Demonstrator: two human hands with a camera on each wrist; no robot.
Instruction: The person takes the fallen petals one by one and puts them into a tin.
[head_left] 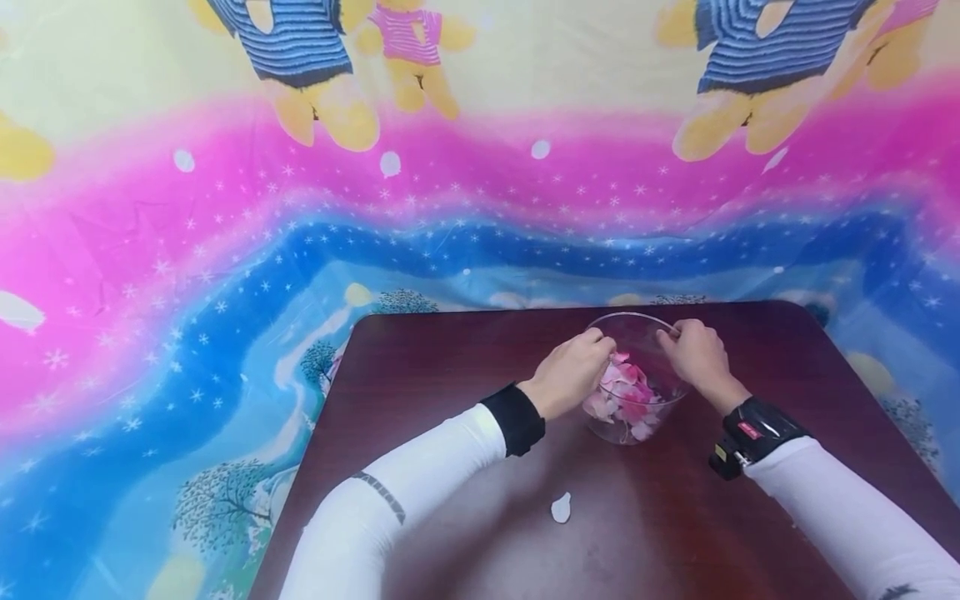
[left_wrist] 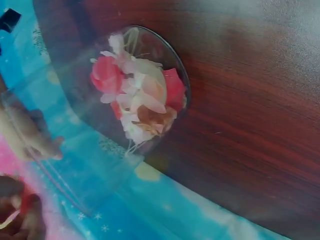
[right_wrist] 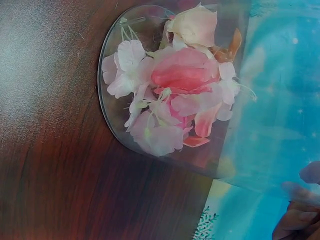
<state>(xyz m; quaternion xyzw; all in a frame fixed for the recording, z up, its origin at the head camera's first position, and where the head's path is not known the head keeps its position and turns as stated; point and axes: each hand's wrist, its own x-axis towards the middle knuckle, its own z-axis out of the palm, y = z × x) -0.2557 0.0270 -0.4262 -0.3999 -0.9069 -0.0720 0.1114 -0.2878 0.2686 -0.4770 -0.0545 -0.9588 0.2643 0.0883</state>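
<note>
A clear glass bowl [head_left: 637,327] stands on the dark wooden table [head_left: 450,350], holding pink and white flower petals [head_left: 628,392]. My left hand [head_left: 600,340] curls over the bowl's left rim and my right hand [head_left: 670,333] pinches its right rim. In the left wrist view the petals [left_wrist: 137,92] lie heaped on the bowl's bottom, and fingers [left_wrist: 37,142] show through the glass wall. The right wrist view has the same petals [right_wrist: 175,85] close up, with fingertips [right_wrist: 295,220] at the lower right corner by the rim.
One loose white petal [head_left: 561,507] lies on the table nearer to me, between my forearms. A bright sheet [head_left: 225,250] printed with bears and stars hangs behind and around the table. A black device [head_left: 750,435] is strapped on my right wrist.
</note>
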